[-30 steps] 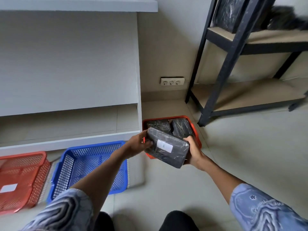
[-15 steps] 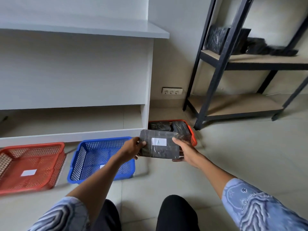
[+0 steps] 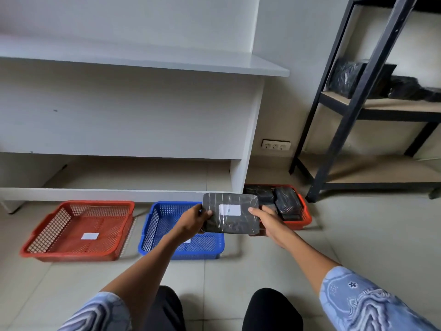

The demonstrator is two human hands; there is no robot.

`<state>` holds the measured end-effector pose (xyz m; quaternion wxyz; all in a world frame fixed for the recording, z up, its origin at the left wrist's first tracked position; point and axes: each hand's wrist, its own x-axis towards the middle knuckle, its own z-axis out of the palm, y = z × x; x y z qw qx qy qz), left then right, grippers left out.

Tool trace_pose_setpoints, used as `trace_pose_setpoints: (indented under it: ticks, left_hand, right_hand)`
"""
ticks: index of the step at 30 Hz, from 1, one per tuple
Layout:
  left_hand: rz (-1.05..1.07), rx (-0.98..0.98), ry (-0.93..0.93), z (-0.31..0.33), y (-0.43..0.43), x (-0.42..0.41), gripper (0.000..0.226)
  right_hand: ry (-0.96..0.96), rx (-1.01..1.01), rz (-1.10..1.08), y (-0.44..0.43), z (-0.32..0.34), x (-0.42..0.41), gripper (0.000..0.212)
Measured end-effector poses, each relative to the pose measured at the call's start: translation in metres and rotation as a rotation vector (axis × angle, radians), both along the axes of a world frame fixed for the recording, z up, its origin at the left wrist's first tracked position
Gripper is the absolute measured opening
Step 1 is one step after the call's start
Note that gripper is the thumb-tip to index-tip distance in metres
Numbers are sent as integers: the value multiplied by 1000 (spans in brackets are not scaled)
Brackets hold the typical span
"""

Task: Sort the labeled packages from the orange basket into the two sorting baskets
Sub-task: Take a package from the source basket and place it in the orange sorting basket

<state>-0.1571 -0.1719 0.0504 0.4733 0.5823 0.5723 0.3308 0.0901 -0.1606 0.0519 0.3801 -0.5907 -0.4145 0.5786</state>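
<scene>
- Package: flat black plastic-wrapped package [image 3: 230, 213] with a white paper label [image 3: 229, 210] is held in the air between both hands, above the right edge of the blue basket.
- Left hand [image 3: 192, 219] pinches the left edge, thumb on top; right hand [image 3: 268, 218] clamps the right edge likewise. The label faces up, probably for reading; its mark appears to be "A".
- Blue plastic mesh basket [image 3: 152, 225] and red plastic mesh basket [image 3: 59, 213] stand side by side on the floor, each with a white tag inside.
- Orange plastic basket [image 3: 306, 216], just right, holds further black packages [image 3: 287, 201].
</scene>
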Motion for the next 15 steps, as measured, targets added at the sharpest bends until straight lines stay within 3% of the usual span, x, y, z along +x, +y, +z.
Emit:
trace_pose_setpoints:
  ticks: [8, 15]
  left_hand:
    - [104, -28, -177, -17, -3, -43, 37]
    - [355, -80, -270, -35, -24, -109, 45]
  right_hand:
    - [-107, 43, 16, 19, -17, -52, 16]
    - [-148, 62, 122, 44, -46, -131, 23]
